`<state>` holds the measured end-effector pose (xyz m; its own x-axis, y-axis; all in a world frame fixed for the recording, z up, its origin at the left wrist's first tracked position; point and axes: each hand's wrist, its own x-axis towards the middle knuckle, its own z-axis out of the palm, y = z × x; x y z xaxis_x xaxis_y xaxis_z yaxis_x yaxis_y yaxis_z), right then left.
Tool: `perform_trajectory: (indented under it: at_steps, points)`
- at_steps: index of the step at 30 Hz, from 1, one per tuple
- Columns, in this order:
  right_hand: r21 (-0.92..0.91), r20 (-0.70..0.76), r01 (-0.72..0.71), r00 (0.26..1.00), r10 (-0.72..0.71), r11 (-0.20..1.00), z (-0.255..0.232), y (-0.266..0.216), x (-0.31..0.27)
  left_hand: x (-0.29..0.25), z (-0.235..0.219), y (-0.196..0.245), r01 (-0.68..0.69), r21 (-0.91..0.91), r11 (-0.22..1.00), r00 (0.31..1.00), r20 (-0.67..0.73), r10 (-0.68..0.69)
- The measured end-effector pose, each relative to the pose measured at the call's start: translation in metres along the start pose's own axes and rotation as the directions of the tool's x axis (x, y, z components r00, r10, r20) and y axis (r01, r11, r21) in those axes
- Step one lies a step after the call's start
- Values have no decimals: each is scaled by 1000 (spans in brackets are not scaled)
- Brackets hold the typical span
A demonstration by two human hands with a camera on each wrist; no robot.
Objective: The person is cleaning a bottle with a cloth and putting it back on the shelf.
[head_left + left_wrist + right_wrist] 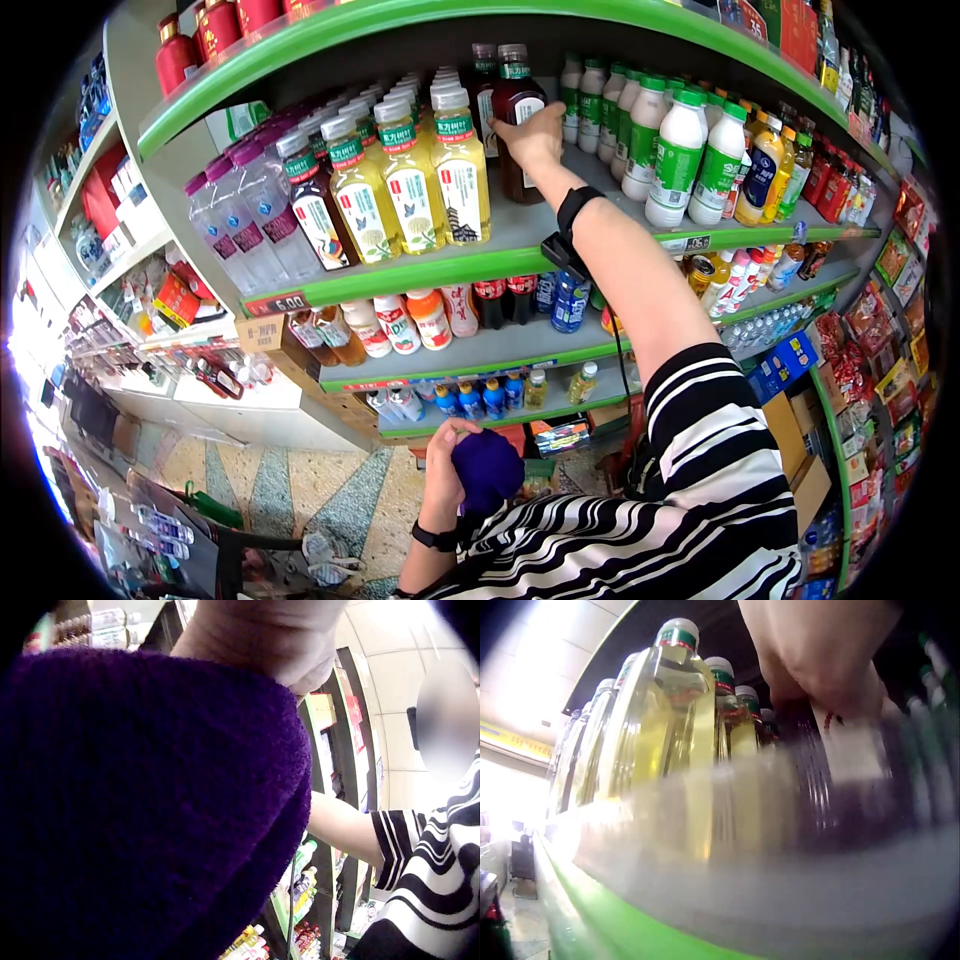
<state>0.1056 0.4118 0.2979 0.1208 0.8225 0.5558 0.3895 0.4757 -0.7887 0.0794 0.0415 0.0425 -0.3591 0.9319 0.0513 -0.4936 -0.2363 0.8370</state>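
Note:
My right hand (535, 138) reaches onto the upper shelf and grips a dark tea bottle (520, 182) around its body, thumb toward the left side. The bottle stands upright with a dark green-banded cap; another dark bottle (484, 72) is just behind it to the left. In the right wrist view the hand (821, 656) covers the upper part of the dark bottle (814, 787). Down by the torso, my left hand (441, 468) holds a bunched purple cloth (487, 472). That fuzzy cloth (150, 802) fills much of the left wrist view and hides the fingertips.
Rows of yellow tea bottles (460, 185) stand left of the dark ones, and white bottles with green labels (676, 165) to the right. The green shelf edge (430, 272) runs in front. Lower shelves carry more drinks, including a blue can (569, 302).

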Motion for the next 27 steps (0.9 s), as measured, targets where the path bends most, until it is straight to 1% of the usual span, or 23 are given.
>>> perform_trajectory:
  at_steps: [2, 5, 6, 8, 9, 12, 15, 18, 19, 20, 22, 23, 27]
  points:
    - [52, 13, 12, 1000, -12, 999, 6, 6, -1, 2, -16, -7, 0, -19, 1000, 999, -53, -1]
    - [-60, 116, -38, 992, 45, 997, -5, -2, -12, 4, -26, -12, -27, -2, 1000, 991, -128, 26]
    - [-96, 212, 16, 977, 5, 995, -3, 5, -5, 5, -25, -10, -17, -18, 1000, 992, -123, 14]
    - [-155, 402, 124, 914, -52, 980, -4, 27, 17, 4, -20, -4, 13, -45, 999, 994, -110, -18]
    - [-136, 494, 70, 869, 7, 988, -9, 29, 20, 5, -22, -6, 19, -37, 999, 994, -106, -23]
    - [-139, 588, 84, 809, 14, 987, -18, 27, 25, 13, -27, -14, 39, -17, 999, 994, -100, -40]
    - [-307, 579, 133, 812, 74, 942, -16, 10, 24, 16, -27, -16, 71, 8, 997, 991, -119, -69]
    - [-321, 538, 195, 843, 9, 927, 0, 13, 30, 23, -28, -18, 57, 36, 998, 989, -137, -51]
    - [-365, 542, 224, 840, 11, 904, 2, 10, 29, 23, -31, -22, 48, 37, 998, 988, -150, -42]
    - [-360, 538, 236, 843, -6, 903, 6, 12, 31, 22, -33, -24, 38, 39, 999, 986, -164, -32]
    - [-349, 531, 266, 846, -44, 899, 14, 14, 33, 17, -33, -23, 58, 19, 998, 981, -186, -54]
    - [-358, 518, 244, 855, -25, 901, 17, 15, 35, 16, -33, -23, 67, 9, 998, 978, -197, -64]
    - [-351, 515, 230, 857, -18, 908, 19, 12, 38, 12, -41, -29, 10, 42, 999, 972, -235, 0]
